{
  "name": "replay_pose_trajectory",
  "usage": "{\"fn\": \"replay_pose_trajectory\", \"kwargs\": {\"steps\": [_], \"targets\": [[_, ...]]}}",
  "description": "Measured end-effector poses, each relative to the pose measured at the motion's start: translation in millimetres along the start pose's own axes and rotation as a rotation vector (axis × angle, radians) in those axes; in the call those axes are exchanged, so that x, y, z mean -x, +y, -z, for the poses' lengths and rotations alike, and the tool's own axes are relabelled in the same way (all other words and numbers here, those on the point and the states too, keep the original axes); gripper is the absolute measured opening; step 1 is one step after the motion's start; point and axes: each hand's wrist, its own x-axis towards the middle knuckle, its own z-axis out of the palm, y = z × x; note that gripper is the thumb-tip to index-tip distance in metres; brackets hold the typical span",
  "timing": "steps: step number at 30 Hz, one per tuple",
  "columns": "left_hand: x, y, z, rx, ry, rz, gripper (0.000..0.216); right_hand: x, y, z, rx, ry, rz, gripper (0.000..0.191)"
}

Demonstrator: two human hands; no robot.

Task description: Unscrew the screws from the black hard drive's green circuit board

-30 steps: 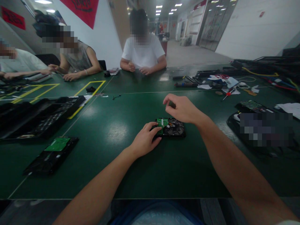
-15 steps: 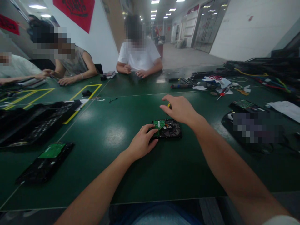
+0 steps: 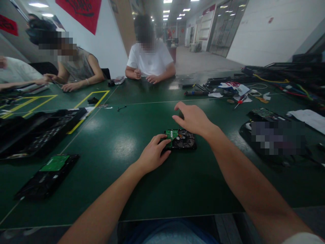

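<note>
A hard drive (image 3: 186, 139) lies on the green tabletop in front of me, its green circuit board facing up at the left end. My left hand (image 3: 154, 152) grips that end, fingers on the board and thumb at the near edge. Above the drive's far side is my right hand (image 3: 191, 117), thumb and fingers curled around a screwdriver. Only a dark bit of its handle (image 3: 181, 114) shows between them; the hand hides most of the tool, and its tip cannot be made out.
Another hard drive (image 3: 48, 176) lies at the left, near a long black casing (image 3: 43, 132). To the right are a black bag-like object (image 3: 247, 135), one more drive (image 3: 269, 113), a red screwdriver (image 3: 240, 101) and cables. Several people sit across the table (image 3: 142, 115).
My right hand has shifted slightly, and the yellow part of the screwdriver handle no longer shows. My left hand stays on the hard drive.
</note>
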Motion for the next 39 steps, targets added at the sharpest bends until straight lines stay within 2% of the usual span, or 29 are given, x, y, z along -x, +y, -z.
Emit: {"fn": "replay_pose_trajectory", "kwargs": {"steps": [5, 9, 14, 21, 27, 34, 39], "targets": [[0.2, 0.2, 0.7, 0.009, 0.004, -0.002, 0.046, 0.2, 0.9, -2.7, -0.136, -0.013, 0.102, 0.040], [0.3, 0.2, 0.6, 0.014, 0.010, 0.000, 0.046, -1.2, 0.0, -3.3, -0.075, 0.000, 0.056, 0.037], [0.0, -0.9, -0.6, 0.007, 0.001, -0.002, 0.045, -1.2, 0.2, -3.1, 0.031, 0.019, -0.031, 0.046], [-0.1, 1.1, 1.4, 0.007, -0.009, 0.010, 0.045, -1.9, -0.6, -6.4, -0.066, 0.045, 0.049, 0.038], [0.0, 1.5, 2.1, 0.000, -0.011, 0.010, 0.044, -2.2, -3.3, -6.6, -0.023, 0.057, -0.014, 0.035], [-0.6, 2.1, 3.5, 0.014, -0.010, 0.003, 0.045, -2.4, -2.8, -7.7, -0.062, 0.043, 0.006, 0.038], [-0.1, 1.1, 2.1, 0.013, -0.003, 0.004, 0.045, -2.4, -3.2, -6.1, -0.001, 0.046, -0.025, 0.038]]}}
